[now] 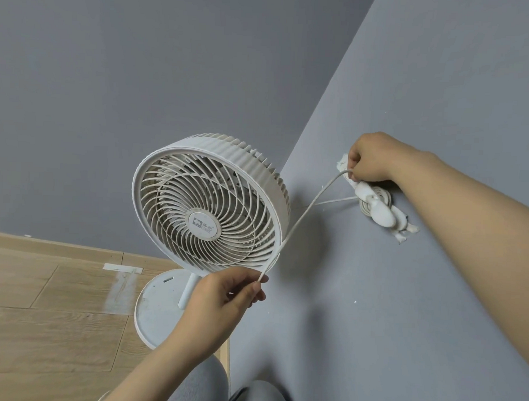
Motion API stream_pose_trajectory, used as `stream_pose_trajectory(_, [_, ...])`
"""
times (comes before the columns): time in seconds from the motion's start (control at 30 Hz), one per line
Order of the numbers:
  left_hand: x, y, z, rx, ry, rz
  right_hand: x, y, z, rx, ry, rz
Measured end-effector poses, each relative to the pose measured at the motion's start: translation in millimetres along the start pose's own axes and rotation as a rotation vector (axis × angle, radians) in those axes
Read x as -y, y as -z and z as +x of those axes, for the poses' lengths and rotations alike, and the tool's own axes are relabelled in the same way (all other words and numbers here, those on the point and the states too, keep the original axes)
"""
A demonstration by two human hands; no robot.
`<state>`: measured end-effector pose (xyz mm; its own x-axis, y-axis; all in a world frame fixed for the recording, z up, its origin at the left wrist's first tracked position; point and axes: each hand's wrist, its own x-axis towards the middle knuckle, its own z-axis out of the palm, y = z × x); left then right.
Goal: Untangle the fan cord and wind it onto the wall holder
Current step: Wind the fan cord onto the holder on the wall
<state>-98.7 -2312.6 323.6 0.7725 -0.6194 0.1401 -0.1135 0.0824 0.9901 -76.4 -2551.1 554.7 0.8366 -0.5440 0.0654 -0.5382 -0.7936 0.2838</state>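
Pinching the cord (304, 213) in my left hand (223, 301), right hand (371, 157) gripping it at the holder (379, 213); I should feed slack evenly, keeping wraps flat.

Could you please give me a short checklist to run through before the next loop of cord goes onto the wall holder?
1. Left hand pinches the cord: ok.
2. Right hand holds the cord up at the wall holder: ok.
3. Stretch of cord between the two hands is free of knots: ok.
4. Cord is clear of the fan: cannot tell; it passes right by the rim.
5. Holder sits firmly on the wall: cannot tell; ragged white bits show at both its ends.
6. Length of cord left past the left hand: cannot tell; none shows beyond the fingers.
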Motion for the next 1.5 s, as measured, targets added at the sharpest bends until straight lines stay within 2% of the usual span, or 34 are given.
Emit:
stream_pose_trajectory(0.33, [-5.3,7.4,-3.4,-0.034,-0.051,-0.021,-9.8,19.0,-31.8,-0.010,-0.103,0.116])
stream_pose_trajectory(0.63, [-8.9,6.1,-14.0,-0.041,-0.054,-0.069,-16.4,17.6,-70.5,-0.135,-0.019,0.089])
stream_pose_trajectory(0.83, [-14.9,5.8,-20.6,-0.032,-0.074,-0.078,-18.8,16.3,-97.1,-0.145,0.003,0.119])
stream_pose_trajectory(1.13, [-27.9,-8.4,-30.4,0.048,-0.093,-0.047,-11.6,7.8,-135.5,-0.045,-0.093,0.160])
stream_pose_trajectory(1.5, [-26.0,-12.5,-36.8,0.066,-0.071,0.019,-10.9,-35.0,-166.9,-0.130,-0.183,0.301])
